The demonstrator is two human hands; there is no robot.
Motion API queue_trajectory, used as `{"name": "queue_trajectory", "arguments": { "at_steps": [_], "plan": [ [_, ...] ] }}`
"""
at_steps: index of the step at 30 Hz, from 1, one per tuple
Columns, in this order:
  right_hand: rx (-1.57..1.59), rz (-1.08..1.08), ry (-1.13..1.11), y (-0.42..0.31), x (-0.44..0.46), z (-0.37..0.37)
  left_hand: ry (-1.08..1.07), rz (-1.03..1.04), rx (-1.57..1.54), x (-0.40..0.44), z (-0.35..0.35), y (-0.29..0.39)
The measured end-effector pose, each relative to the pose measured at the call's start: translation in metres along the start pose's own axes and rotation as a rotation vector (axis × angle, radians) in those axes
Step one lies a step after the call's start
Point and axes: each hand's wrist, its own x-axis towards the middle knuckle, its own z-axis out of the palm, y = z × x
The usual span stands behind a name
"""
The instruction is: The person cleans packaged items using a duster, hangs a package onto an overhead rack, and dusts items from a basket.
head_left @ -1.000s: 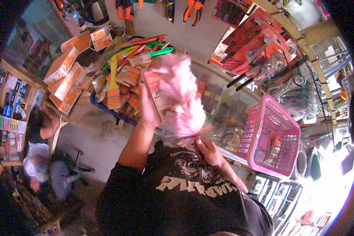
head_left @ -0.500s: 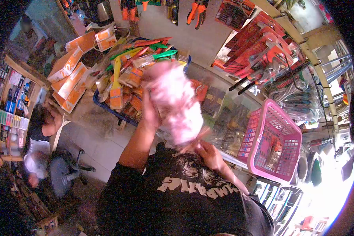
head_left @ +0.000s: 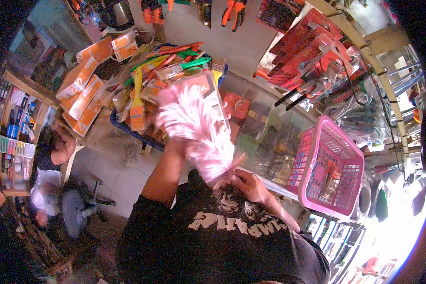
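My right hand (head_left: 249, 184) is closed around the base of a pink-and-white feather duster (head_left: 201, 128), close to my shirt. The duster's fluffy plumes point up and left, lying across a flat pack (head_left: 215, 90) with a clear edge and a red label. My left hand (head_left: 177, 146) supports this pack from behind, with fingertips showing at its right edge. Plumes hide most of the left hand and much of the pack. Just beyond is a blue basket (head_left: 151, 141) heaped with paintbrushes (head_left: 137, 102) with yellow, green and red handles.
A pink plastic basket (head_left: 312, 189) stands on the glass counter (head_left: 265, 146) at the right. Orange-and-white boxes (head_left: 83, 104) are stacked at the left. Packaged tools (head_left: 312, 52) hang at upper right. Another person's arm (head_left: 64, 144) and an office chair (head_left: 75, 213) are at the left.
The duster's plumes have swung left across the pack, uncovering its upper right part and red label. My right hand stays near the same spot, still gripping the duster.
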Motion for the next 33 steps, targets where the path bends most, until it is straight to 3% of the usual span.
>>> {"name": "queue_trajectory", "arguments": {
  "at_steps": [2,3,4,6,8,10,11,12,14,15,18,19,20,22,23,26,27,28,29,32,33],
  "plan": [
    [0.064,0.060,0.013,-0.004,0.001,-0.001,0.120,0.262,0.041,-0.014,0.028,0.002],
    [0.132,0.095,0.019,-0.004,0.003,-0.001,-0.009,0.320,0.044,-0.012,0.015,0.000],
    [0.202,0.130,0.026,-0.005,0.004,-0.001,-0.183,0.244,-0.062,-0.011,0.018,0.005],
    [0.102,0.003,-0.021,0.002,0.004,-0.002,0.336,0.397,0.262,-0.012,0.031,-0.003],
    [-0.022,-0.048,-0.065,0.002,0.001,-0.002,-0.113,0.063,0.055,-0.004,0.017,-0.002],
    [0.180,0.028,0.071,0.009,0.004,0.007,0.197,0.475,0.370,-0.010,0.026,-0.004],
    [0.281,0.066,0.137,0.010,0.006,0.010,0.076,0.321,0.062,-0.011,0.016,-0.001],
    [0.246,0.035,0.106,0.009,0.005,0.008,0.179,0.328,0.065,-0.011,0.021,-0.001],
    [0.178,-0.026,0.049,0.001,0.001,0.000,0.094,0.326,0.048,-0.011,0.032,-0.002],
    [0.053,-0.062,0.044,0.013,0.001,0.005,-0.002,0.192,0.085,-0.007,0.002,-0.006],
    [0.081,-0.067,0.173,0.003,-0.001,0.008,0.208,0.470,0.381,-0.007,0.001,-0.006],
    [0.251,0.134,0.134,0.006,0.001,0.007,0.086,0.369,0.247,-0.009,0.007,-0.002],
    [0.249,0.106,0.106,0.008,0.001,0.007,-0.034,0.268,0.113,-0.011,0.011,0.001],
    [0.250,0.051,0.056,0.013,0.000,0.006,0.036,0.233,0.163,-0.010,0.008,-0.003],
    [0.087,-0.094,0.087,0.014,-0.001,0.008,0.027,0.222,0.257,-0.005,0.000,-0.006],
    [0.120,-0.090,0.138,0.012,-0.003,0.012,0.127,0.085,-0.022,0.001,0.007,-0.005],
    [0.206,0.069,0.149,0.005,-0.004,0.009,0.108,0.180,0.015,-0.006,0.010,-0.004],
    [0.199,0.049,0.131,0.005,-0.005,0.008,0.091,0.276,0.053,-0.012,0.011,-0.001],
    [0.193,0.029,0.115,0.006,-0.005,0.008,-0.321,0.174,-0.033,-0.011,0.002,0.004],
    [0.064,-0.144,0.119,0.014,-0.004,0.012,0.109,-0.006,0.088,-0.002,0.007,-0.002],
    [0.111,-0.092,0.107,0.015,-0.003,0.012,0.070,0.088,0.089,-0.004,0.012,-0.001]
  ]
}}
